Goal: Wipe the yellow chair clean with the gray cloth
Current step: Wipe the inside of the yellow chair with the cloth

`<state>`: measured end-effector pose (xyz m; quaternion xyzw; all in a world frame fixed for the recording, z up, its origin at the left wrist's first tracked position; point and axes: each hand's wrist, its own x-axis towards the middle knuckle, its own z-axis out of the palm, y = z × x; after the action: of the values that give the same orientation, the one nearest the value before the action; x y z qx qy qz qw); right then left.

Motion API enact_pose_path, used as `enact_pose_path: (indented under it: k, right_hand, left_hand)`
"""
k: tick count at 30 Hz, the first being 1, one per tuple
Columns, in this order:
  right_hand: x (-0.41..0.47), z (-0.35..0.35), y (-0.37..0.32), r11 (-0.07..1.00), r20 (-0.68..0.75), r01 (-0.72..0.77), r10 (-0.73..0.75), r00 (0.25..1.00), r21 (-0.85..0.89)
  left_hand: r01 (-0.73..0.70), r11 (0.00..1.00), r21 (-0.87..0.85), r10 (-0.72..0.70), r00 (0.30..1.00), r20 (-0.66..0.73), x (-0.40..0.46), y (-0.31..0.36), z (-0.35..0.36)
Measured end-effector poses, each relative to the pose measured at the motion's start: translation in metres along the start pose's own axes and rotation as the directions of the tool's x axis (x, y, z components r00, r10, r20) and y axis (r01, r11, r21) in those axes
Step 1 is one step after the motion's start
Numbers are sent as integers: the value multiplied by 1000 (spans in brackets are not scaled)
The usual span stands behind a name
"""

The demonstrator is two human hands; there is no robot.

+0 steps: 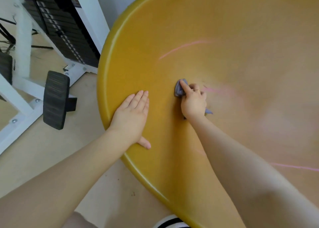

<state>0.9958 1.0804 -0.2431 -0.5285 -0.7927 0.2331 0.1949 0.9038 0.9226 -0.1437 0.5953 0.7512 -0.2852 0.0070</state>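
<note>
The yellow chair [172, 38] fills most of the view, its rounded rim curving down the left side. Pink chalk-like streaks cross its surface at the upper middle, at the right of my right hand, and at the lower right. My right hand [194, 102] grips the bunched gray cloth [179, 89] and presses it onto the seat with the index finger stretched over it. A corner of the cloth pokes out below the hand. My left hand [133, 114] lies flat on the chair near its left rim, fingers straight and thumb spread.
A white-framed weight machine with a black weight stack [57, 26] stands at the upper left. Its black foot pad [55, 100] sits close to the chair's left rim. Beige floor [51, 150] lies below and to the left.
</note>
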Motion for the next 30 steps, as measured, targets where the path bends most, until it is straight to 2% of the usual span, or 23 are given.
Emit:
enact_pose_path:
  k: [2,6,9,12,14,16,18,20,22,27,30]
  right_hand:
    - [-4,4,-12,999,-23,-48,48,999,6]
    - [-88,24,-26,963,-60,261,-258,964,58]
    - [-147,27,-25,919,16,378,-382,924,109]
    - [-135,26,-16,877,12,480,-481,877,37]
    - [-103,26,-6,892,-38,442,-447,894,-92]
    - [-68,20,3,951,-95,259,-277,956,-168]
    - [-44,16,7,987,-89,41,-56,994,-153]
    - [-42,17,2,985,-86,-32,17,996,-170]
    - [-69,18,-7,982,-56,8,-19,998,-190]
    - [-181,2,-16,980,29,180,-178,984,-90]
    - [-179,-2,-3,964,56,209,-203,978,-164]
  left_hand:
    - [-29,1000,-8,29,999,-17,2,-4,2]
    - [-104,995,-12,103,993,-61,8,-9,6]
    - [-174,984,-21,172,981,-92,12,-11,12]
    - [-225,974,-17,223,970,-93,14,-10,16]
    - [-237,971,-16,235,969,-75,16,-10,17]
    - [-237,971,-6,236,970,-63,17,-10,17]
    - [-249,969,7,249,967,-60,19,-10,18]
    - [-283,959,-2,282,959,-36,22,-9,18]
    - [-336,942,-23,336,942,-1,25,-5,17]
    - [-398,917,-17,398,917,30,27,-1,18]
    - [-430,903,-18,431,901,44,27,1,18]
